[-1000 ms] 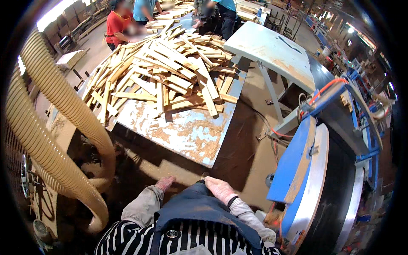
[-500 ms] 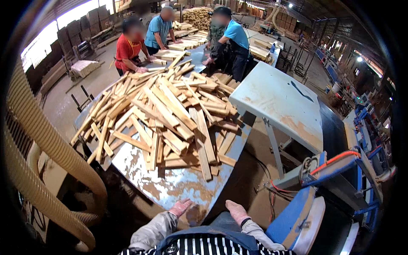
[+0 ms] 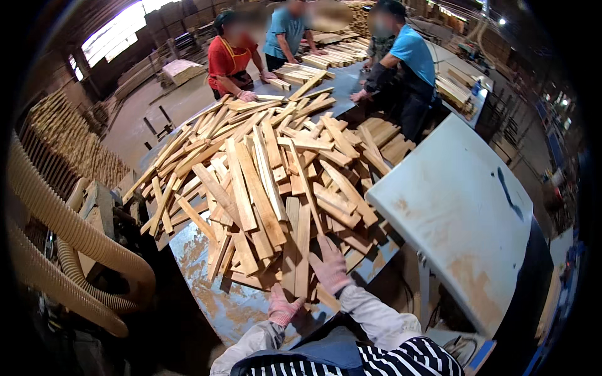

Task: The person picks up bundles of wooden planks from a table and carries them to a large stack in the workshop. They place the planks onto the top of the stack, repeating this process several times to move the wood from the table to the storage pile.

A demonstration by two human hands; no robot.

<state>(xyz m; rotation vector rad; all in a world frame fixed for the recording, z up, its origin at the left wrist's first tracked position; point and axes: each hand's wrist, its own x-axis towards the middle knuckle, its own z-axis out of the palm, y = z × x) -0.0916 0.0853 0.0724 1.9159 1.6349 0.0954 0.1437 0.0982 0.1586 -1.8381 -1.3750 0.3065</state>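
Note:
A big loose pile of wooden slats (image 3: 254, 188) lies on a metal-topped table (image 3: 207, 276) before me. My right hand (image 3: 330, 266), in a pinkish work glove, reaches to the pile's near edge. Its fingers are apart, and the fingertips meet the near end of a thin slat. Lower and to the left, my left hand (image 3: 284, 307) wears the same kind of glove. It is at the near ends of two darker slats (image 3: 296, 247), thumb apart from the fingers. Whether it touches them I cannot tell. Neither hand is closed round a slat.
A pale, dusty machine table (image 3: 461, 213) stands at my right. Ribbed hoses (image 3: 81, 232) curve along the left. Across the pile are a person in red (image 3: 232, 62), a person in blue (image 3: 287, 34) and others at the right (image 3: 411, 62). Slats lie in rows (image 3: 338, 53) beside them.
Both my hands have moved forward from near my body to the pile's near edge, the right one farther. My view has shifted closer to the pile.

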